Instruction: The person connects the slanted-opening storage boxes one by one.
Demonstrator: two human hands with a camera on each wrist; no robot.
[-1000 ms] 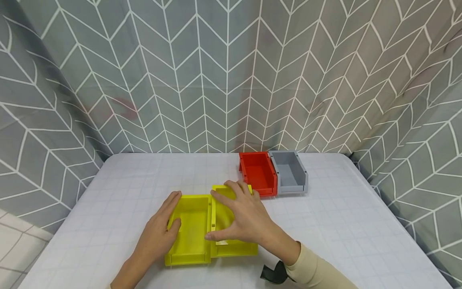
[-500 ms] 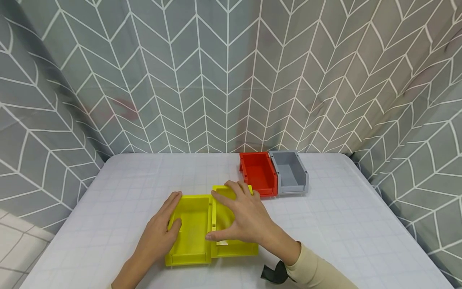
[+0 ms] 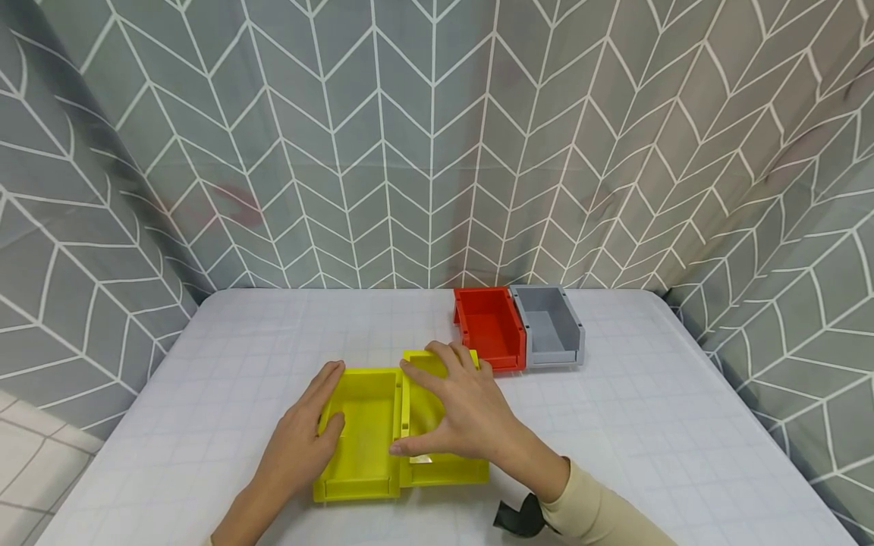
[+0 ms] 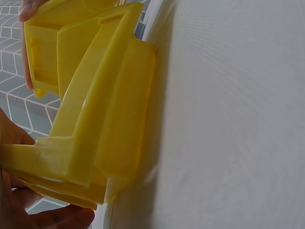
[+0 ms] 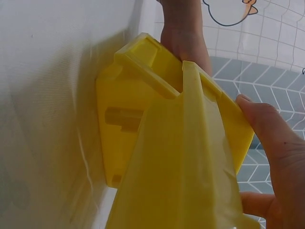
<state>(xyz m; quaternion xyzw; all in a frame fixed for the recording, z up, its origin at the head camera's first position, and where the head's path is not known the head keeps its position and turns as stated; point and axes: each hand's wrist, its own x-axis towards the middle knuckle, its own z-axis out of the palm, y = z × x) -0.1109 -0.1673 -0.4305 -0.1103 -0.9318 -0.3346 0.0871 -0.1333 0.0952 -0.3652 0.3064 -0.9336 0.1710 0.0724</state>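
Two yellow open-front storage bins sit side by side near the front of the table, the right one slightly farther back. My left hand grips the side wall of the left yellow bin, thumb on the inner side and the other fingers outside. Spread across the right yellow bin, my right hand holds it, with the thumb by the wall between the bins and the fingers over the far right edge. In the right wrist view, the right thumb touches yellow plastic. The right hand hides part of its bin's inside.
Farther back stand a red bin and a grey bin, side by side. A black strap-like piece lies by the right sleeve. Patterned curtains hang behind and beside the white table.
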